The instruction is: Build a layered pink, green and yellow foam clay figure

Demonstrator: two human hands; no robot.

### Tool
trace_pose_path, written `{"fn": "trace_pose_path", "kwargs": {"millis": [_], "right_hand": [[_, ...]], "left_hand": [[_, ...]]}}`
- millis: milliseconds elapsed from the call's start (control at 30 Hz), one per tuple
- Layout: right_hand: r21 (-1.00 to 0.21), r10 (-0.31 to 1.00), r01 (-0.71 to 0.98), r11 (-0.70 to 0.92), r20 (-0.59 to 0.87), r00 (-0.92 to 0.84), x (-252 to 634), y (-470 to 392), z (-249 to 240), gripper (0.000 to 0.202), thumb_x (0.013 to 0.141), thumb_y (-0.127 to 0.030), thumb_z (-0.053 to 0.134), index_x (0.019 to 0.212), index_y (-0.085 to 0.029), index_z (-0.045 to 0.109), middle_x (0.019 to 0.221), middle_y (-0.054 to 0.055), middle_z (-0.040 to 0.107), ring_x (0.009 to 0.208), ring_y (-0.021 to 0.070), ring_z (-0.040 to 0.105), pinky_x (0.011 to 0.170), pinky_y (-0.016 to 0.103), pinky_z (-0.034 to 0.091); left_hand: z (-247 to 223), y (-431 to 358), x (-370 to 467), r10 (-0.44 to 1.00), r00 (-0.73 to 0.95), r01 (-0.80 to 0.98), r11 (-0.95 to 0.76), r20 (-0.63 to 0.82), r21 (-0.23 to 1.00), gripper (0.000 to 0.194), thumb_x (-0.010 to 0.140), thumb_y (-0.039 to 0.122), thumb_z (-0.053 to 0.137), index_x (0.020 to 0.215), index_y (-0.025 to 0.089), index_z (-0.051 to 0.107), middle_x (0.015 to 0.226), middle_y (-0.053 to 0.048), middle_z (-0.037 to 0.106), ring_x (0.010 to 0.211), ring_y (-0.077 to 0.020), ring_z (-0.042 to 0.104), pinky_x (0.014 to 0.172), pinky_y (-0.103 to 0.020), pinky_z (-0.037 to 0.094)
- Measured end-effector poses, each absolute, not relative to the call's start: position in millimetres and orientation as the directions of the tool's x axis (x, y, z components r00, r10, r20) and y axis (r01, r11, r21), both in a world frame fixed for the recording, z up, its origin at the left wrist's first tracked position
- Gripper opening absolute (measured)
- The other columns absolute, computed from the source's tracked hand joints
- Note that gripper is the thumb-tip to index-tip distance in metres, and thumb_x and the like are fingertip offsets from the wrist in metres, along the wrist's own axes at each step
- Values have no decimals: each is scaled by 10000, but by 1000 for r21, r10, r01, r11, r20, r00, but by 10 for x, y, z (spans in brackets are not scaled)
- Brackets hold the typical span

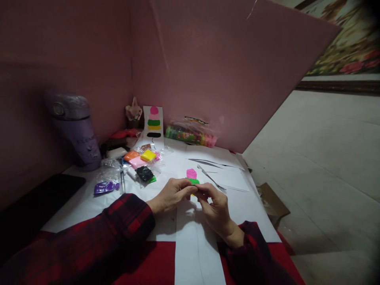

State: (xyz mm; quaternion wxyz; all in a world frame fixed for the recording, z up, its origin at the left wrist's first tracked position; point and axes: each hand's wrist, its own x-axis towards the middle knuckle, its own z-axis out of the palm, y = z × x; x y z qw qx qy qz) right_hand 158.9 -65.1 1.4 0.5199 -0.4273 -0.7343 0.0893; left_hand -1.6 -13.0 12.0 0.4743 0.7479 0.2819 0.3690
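My left hand (172, 194) and my right hand (218, 211) meet fingertip to fingertip above a long white paper strip (192, 245). Fingers and thumbs of both are closed in a pinch; whatever lies between them is hidden. Just beyond the fingertips, a rough pink patch (191, 173) of what looks like modelling clay sits on the paper, with a textured green patch (194, 181) below it, partly covered by my fingers. A sliver of yellow shows under my hands. To the right lies a slim fork-ended metal tool (211, 178).
Bagged clay packets, among them yellow (148, 155), black (144, 173) and purple (106, 188), lie left. A painted card (153, 122) leans against the pink board (208, 59). Beside it is a plastic-wrapped pack (191, 134). A purple bottle (78, 136) stands far left.
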Motion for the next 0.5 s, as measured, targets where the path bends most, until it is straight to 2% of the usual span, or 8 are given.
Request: {"fn": "trace_pose_path", "kwargs": {"millis": [133, 333, 500], "right_hand": [[-547, 722, 560, 622, 677, -141, 1588, -643, 3, 163, 878, -119, 542, 933, -236, 642, 762, 14, 676, 644, 161, 620, 605, 288, 506], [-564, 762, 600, 567, 636, -123, 1584, -630, -16, 254, 862, -104, 546, 1086, -219, 574, 844, 30, 689, 710, 175, 652, 628, 289, 515], [-540, 757, 635, 552, 644, -112, 1574, -634, 13, 103, 898, -195, 558, 988, -209, 606, 811, 38, 667, 700, 176, 634, 616, 295, 510]], "left_hand": [[125, -124, -9, 794, 562, 7, -286, 233, 958, 329, 839, 424, 543, 730, 138, 665, 604, -1, 586, 580, -108, 518, 576, -224, 407], [106, -86, 8, 835, 514, -86, -176, 195, 981, 238, 748, 356, 648, 765, 120, 676, 633, -7, 611, 560, -96, 503, 545, -221, 393], [98, -73, 8, 858, 476, -105, -164, 195, 981, 207, 716, 321, 672, 752, 116, 670, 596, 3, 585, 515, -88, 490, 510, -222, 383]]}}
